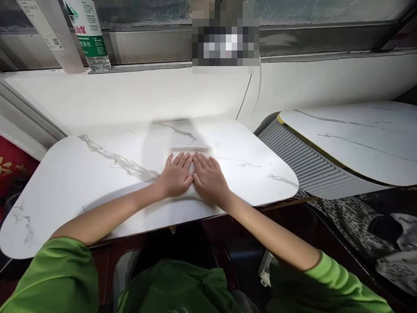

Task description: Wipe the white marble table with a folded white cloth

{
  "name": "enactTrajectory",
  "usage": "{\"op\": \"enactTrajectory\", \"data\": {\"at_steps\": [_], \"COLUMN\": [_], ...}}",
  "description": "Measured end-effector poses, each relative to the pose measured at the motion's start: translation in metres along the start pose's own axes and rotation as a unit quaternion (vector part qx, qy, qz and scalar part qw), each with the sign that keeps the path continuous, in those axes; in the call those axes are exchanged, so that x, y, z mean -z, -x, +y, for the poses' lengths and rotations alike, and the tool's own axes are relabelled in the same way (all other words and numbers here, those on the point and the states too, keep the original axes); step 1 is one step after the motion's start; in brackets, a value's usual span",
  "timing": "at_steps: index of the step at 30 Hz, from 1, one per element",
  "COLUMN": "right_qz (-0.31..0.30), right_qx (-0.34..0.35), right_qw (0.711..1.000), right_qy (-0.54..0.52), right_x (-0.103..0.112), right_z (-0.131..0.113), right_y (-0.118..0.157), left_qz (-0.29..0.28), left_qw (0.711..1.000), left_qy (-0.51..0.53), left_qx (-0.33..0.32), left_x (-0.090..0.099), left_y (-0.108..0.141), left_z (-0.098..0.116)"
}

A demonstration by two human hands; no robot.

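Observation:
Side by side, my left hand and my right hand lie flat on a thin, white, roughly rectangular sheet, perhaps a folded cloth or soft pack. Its far edge shows beyond my fingertips; much of its middle is covered by my palms. My fingers are stretched out and my thumbs meet between the hands. Neither hand is wrapped round anything. Beneath the sheet is a white marble-patterned table with rounded corners.
On the window ledge stand a water bottle with a green and white label and a tall translucent container. Thin cables hang down the wall. To the right is a second marble-patterned top with a ribbed grey side.

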State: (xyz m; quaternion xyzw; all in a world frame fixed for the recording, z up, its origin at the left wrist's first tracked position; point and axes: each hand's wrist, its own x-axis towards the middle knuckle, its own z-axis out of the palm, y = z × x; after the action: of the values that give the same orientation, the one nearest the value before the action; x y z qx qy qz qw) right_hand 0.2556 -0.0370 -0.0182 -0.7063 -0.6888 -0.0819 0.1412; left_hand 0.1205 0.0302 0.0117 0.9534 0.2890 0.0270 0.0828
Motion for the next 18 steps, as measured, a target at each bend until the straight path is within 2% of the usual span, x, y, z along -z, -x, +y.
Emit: {"op": "enactTrajectory", "data": {"at_steps": [4,8,12,18], "right_qz": [-0.006,-0.014,-0.028,-0.031], "right_qx": [0.041,0.072,0.079,0.062], "right_qw": [0.999,0.997,0.996,0.994], "right_qy": [0.004,-0.001,-0.032,-0.08], "right_x": [0.01,0.013,0.003,-0.025], "right_z": [-0.029,-0.04,-0.035,-0.02], "right_y": [0.028,0.025,-0.011,-0.102], "left_qz": [-0.007,-0.009,0.008,0.051], "left_qw": [1.0,1.0,0.998,0.992], "left_qy": [-0.002,0.003,-0.005,0.011], "left_qx": [-0.003,0.007,0.056,0.114], "left_x": [0.002,0.003,0.001,0.007], "left_y": [0.045,0.06,0.041,-0.023], "left_z": [0.006,-0.001,-0.019,-0.07]}}
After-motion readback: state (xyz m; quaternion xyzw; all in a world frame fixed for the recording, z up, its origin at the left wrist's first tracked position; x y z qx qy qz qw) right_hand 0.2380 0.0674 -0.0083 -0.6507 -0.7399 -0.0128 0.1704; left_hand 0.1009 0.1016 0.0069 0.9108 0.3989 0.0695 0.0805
